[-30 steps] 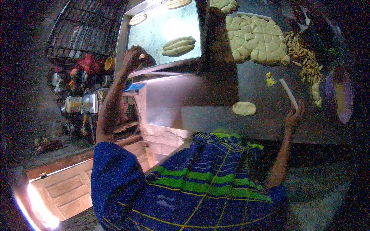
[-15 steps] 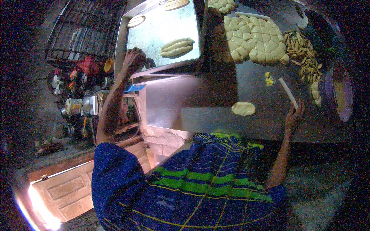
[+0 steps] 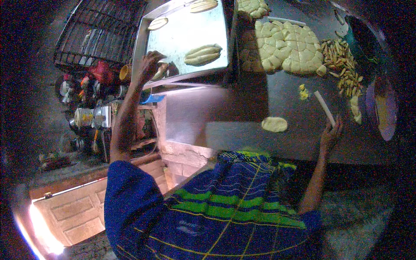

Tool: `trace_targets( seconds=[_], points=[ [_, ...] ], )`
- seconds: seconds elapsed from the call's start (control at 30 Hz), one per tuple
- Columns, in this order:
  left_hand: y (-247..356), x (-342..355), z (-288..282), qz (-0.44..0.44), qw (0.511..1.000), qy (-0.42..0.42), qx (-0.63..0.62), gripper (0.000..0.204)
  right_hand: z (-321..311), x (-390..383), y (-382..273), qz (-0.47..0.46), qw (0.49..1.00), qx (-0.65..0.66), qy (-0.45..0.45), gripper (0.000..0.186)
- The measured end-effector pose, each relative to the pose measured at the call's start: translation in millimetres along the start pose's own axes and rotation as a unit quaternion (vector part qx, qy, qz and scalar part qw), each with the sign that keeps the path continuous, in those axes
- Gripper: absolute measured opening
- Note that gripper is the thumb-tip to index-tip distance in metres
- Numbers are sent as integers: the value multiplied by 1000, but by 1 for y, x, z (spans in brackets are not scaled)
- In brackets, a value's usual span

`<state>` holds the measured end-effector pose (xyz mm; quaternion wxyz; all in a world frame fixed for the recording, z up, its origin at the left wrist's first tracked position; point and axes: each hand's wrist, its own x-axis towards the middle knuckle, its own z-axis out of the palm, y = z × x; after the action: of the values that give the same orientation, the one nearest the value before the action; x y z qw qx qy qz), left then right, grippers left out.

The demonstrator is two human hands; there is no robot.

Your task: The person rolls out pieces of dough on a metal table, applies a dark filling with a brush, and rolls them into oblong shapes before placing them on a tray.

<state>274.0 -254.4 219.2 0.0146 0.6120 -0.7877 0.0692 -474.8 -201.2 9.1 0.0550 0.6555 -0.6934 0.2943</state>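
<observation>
My left hand [image 3: 151, 67] is over the near left corner of a shiny metal tray [image 3: 173, 82], fingers spread and lifted. A pale shaped dough piece [image 3: 160, 72] lies on the tray just under those fingers, partly hidden. More long dough pieces [image 3: 203, 55] rest on the tray, with others [image 3: 157, 23] toward its far side. On the dark worktop, my right hand [image 3: 331, 132] is closed around the near end of a slim white rolling pin [image 3: 324, 107]. A flattened oval of dough [image 3: 274, 124] lies to its left. Beyond the pin sits a yellow soft lump [image 3: 303, 92].
A slab of dough cut into several portions [image 3: 288, 47] covers the far worktop. Right of it are a heap of yellow-brown strips [image 3: 342, 65] and a purple-rimmed basin [image 3: 391, 117]. Cluttered pots and utensils [image 3: 86, 117] and a black metal rack [image 3: 97, 39] stand at left.
My left hand's fingers have lifted and spread, showing a dough piece at the tray's near left corner. My right hand keeps holding the rolling pin in place. The view has shifted slightly.
</observation>
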Motion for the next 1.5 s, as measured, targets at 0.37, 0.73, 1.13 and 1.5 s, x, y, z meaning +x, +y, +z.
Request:
trace_targets(
  seconds=[0.37,0.73,1.13,1.5],
  points=[
    [12,-35,-35,-168,883,411,-153,16,-2,5,-12,-10,999,-7,-40,43],
    [298,-98,8,-365,808,419,-195,17,0,33,-33,149,974,77,-155,36],
    [424,-84,93,-313,856,229,-342,43,-8,-27,-123,-348,911,111,-190,35],
    [457,-41,207,-181,964,81,-176,44,37,-38,-135,-287,911,206,-210,44]
  ],
)
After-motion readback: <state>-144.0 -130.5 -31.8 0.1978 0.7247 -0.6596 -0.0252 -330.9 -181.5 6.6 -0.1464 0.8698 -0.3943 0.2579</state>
